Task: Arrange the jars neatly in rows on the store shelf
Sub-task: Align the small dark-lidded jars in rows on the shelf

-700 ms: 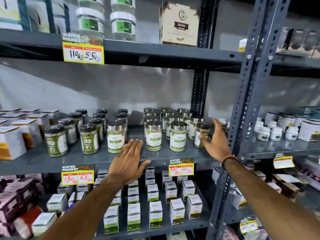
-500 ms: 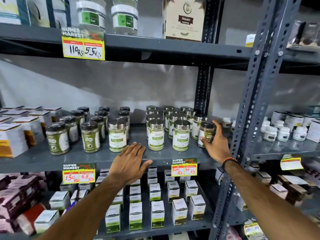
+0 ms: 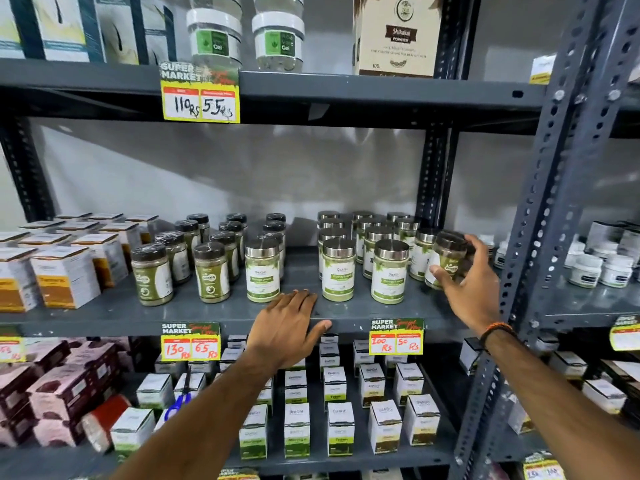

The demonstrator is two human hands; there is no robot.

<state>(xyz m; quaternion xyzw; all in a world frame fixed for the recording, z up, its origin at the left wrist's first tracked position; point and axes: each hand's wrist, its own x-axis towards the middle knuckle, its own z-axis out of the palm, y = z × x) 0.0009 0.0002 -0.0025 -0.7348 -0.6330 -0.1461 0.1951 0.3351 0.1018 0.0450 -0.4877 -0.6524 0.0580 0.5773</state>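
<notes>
Right hand (image 3: 467, 285) has now clamped round the dark-lidded jar (image 3: 446, 259) beside the steel-lidded jars (image 3: 363, 258), ready to move; left hand (image 3: 287, 327) lies spread on the shelf (image 3: 104, 315)

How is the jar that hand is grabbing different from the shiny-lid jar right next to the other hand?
The held jar has a dark lid; the front silver-lid jar has a shiny metal one. The held jar leans in the right hand; the silver-lid jar stands straight, untouched, beside the left hand. The held jar's label is partly dark, the other's white and green. Both hold greenish powder.
</notes>
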